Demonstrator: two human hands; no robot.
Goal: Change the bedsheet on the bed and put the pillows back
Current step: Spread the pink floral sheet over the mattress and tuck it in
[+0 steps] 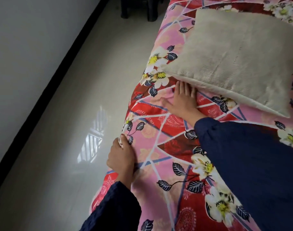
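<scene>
The bedsheet (167,139), likely light, limp and quick to bunch, covers the bed (99,202); the left hand (121,155) pinches its fold at the bed's left edge, probably the best hold, while the right hand (182,100) lies flat, fingers straight, against the pillow (234,55).

Both arms wear long, loose sleeves of dark navy cloth. The left sleeve (115,209) and the fuller right sleeve (251,155) end at the wrists, leaving the left hand (121,157) and right hand (184,100) bare.
</scene>
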